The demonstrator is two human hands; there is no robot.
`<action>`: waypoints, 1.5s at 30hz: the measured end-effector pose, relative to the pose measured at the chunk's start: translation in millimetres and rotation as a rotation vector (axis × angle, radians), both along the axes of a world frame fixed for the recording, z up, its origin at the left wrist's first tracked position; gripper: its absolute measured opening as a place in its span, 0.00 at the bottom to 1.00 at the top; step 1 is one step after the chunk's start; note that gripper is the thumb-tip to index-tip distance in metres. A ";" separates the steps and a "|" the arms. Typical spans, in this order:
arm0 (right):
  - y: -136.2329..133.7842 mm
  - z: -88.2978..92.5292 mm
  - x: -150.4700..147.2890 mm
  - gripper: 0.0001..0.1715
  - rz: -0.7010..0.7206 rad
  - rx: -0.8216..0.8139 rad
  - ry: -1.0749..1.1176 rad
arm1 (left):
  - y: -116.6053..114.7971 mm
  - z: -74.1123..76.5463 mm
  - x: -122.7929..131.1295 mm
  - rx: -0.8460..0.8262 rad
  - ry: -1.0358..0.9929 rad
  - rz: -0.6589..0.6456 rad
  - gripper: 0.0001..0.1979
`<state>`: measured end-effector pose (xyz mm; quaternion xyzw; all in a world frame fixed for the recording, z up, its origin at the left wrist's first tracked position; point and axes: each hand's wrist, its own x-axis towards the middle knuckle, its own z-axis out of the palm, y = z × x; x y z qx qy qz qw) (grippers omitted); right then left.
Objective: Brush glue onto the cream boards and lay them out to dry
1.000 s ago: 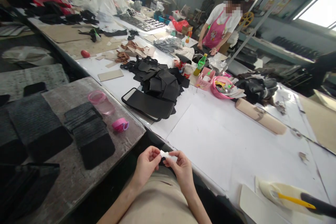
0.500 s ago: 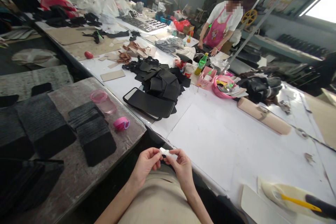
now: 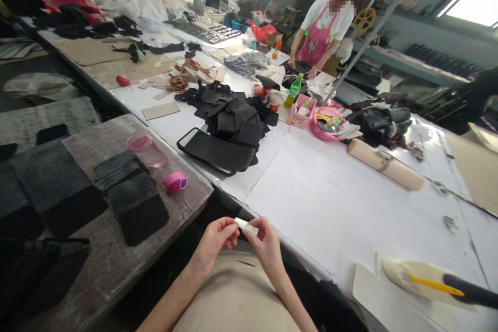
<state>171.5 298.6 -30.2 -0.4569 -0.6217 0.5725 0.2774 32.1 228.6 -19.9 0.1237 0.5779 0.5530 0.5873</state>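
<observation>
My left hand (image 3: pixel 215 243) and my right hand (image 3: pixel 266 245) are held close together over my lap, just in front of the white table's (image 3: pixel 350 207) near edge. Both pinch a small white piece (image 3: pixel 246 225) between thumb and fingers, one hand at each end. What the piece is cannot be made out. A stack of black sheets in a tray (image 3: pixel 216 151) lies on the table beyond my hands.
Stacks of black pads (image 3: pixel 132 197), a pink cup (image 3: pixel 146 148) and a pink tape holder (image 3: pixel 175 181) sit on the grey bench at left. A pile of black cut pieces (image 3: pixel 233 114), a pink basin (image 3: pixel 329 127), a tan roll (image 3: pixel 385 164) and a yellow-handled tool (image 3: pixel 439 284) lie on the table. A person in a pink apron (image 3: pixel 321 31) works at the far side.
My hands stay together on the white piece with only slight finger shifts. The view has drifted a little.
</observation>
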 end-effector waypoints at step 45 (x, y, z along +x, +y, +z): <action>-7.7 -2.4 -7.3 0.17 0.079 0.145 -0.248 | -12.2 -10.0 -8.2 -0.105 0.001 0.036 0.11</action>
